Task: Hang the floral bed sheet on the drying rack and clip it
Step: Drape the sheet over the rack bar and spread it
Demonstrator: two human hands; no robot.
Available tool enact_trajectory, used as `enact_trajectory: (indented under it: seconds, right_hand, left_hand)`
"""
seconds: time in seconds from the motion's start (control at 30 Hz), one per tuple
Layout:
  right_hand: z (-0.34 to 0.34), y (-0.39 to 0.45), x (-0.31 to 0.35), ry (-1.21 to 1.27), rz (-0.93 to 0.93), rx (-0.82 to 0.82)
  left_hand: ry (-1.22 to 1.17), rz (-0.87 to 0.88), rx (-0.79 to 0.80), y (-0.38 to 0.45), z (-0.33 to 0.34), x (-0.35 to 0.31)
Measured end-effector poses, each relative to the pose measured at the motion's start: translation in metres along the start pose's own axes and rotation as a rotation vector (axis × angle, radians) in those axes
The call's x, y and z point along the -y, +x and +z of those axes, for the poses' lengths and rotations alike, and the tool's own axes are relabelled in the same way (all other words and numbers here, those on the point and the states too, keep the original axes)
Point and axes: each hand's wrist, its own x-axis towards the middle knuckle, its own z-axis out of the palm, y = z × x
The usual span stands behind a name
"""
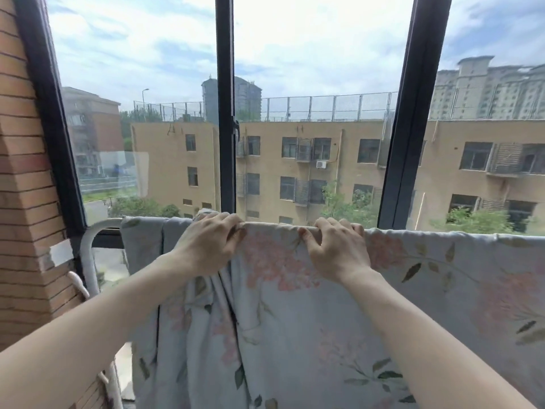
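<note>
The sheet (pixel 309 320), pale blue with pink flowers and green leaves, hangs draped over the top bar of the white rack (pixel 88 246) in front of the window (pixel 225 113), bunched into folds at its left end. Both hands sit on the top edge, near each other: the left hand (pixel 206 243) has its fingers curled over the fold, gripping the cloth, and the right hand (pixel 336 249) pinches the edge between thumb and bent fingers. A brick wall (pixel 23 172) stands at left.
</note>
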Motion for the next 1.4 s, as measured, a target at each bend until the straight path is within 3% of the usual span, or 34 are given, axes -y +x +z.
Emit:
enact_trajectory:
  seconds: [0.13, 0.23, 0.37, 0.53, 0.7, 0.87, 1.03, 1.23, 1.4]
  right_hand:
    - [0.000, -0.001, 0.004, -0.017, 0.026, -0.009]
    - [0.000, -0.001, 0.009, -0.006, 0.047, -0.005]
    - [-0.003, -0.001, 0.011, -0.025, 0.054, 0.005]
    - [-0.001, 0.000, 0.016, -0.041, 0.067, 0.012]
    - [-0.008, 0.011, 0.036, -0.078, 0.116, 0.098]
    - [-0.002, 0.017, 0.094, 0.162, -0.091, 0.194]
    - [0.022, 0.015, 0.109, -0.001, -0.125, 0.187]
    - [0.027, 0.014, 0.113, -0.010, -0.132, 0.129]
    - [0.028, 0.016, 0.111, -0.021, -0.126, 0.115]
  left_hand:
    - [0.035, -0.035, -0.147, -0.031, -0.020, 0.024]
    - [-0.088, -0.230, -0.334, -0.049, -0.033, 0.041]
    - [-0.131, -0.467, -0.267, -0.064, -0.034, 0.080]
    - [0.041, -0.363, -0.268, -0.064, -0.044, 0.110]
    - [-0.006, -0.317, -0.160, -0.044, -0.063, 0.130]
    - [-0.025, -0.276, -0.098, -0.035, -0.065, 0.124]
    - [-0.114, -0.297, -0.009, -0.035, -0.079, 0.127]
    - [0.026, -0.463, -0.220, -0.062, -0.070, 0.144]
    - [0.042, -0.388, -0.226, -0.065, -0.069, 0.152]
